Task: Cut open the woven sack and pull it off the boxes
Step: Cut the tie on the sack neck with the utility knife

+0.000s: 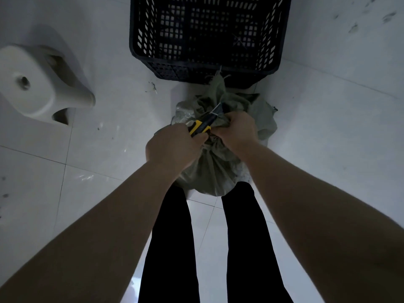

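A grey-green woven sack stands on the tiled floor in front of my legs, its top bunched and tied. My left hand grips a yellow and black utility knife, whose tip points up and right into the gathered neck near a thin white tie. My right hand clutches the bunched sack fabric just right of the knife. The boxes inside the sack are hidden.
A large black perforated plastic crate stands directly behind the sack. A white plastic stool sits at the left. My two legs in black trousers stand close behind the sack. Small debris dots the white floor tiles.
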